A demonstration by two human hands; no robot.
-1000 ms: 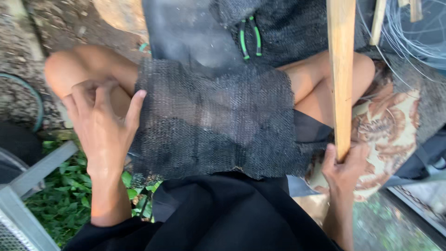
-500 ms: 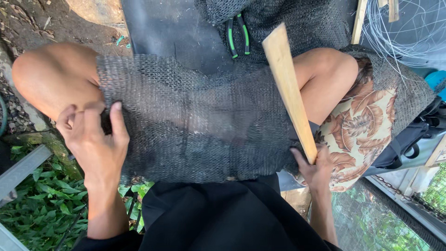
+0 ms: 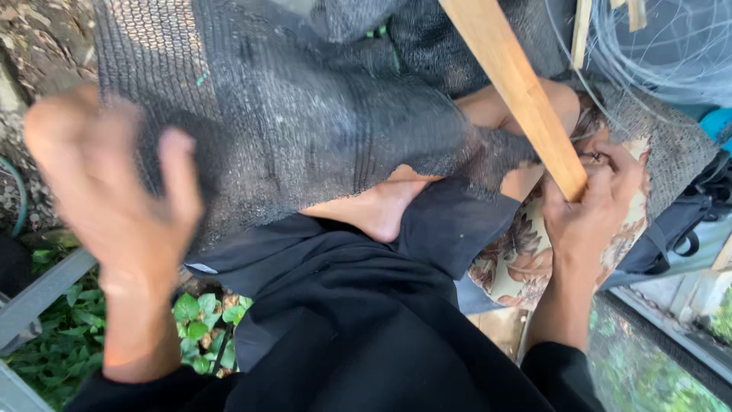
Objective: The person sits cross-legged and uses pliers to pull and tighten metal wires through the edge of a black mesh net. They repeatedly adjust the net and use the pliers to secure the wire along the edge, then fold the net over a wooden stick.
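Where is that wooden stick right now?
In the head view, the wooden stick slants across the upper right, its lower end gripped by the right hand, beside the black mesh netting.

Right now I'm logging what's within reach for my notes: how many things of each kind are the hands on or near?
Black mesh netting: 1
Wooden slat: 1
Floral cushion: 1
Coil of wire: 1
Total: 4

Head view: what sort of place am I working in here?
Probably an outdoor yard or garden work spot. Bare soil lies at upper left, green leafy plants grow by the seat, and a coil of wire sits at upper right beside black mesh netting.
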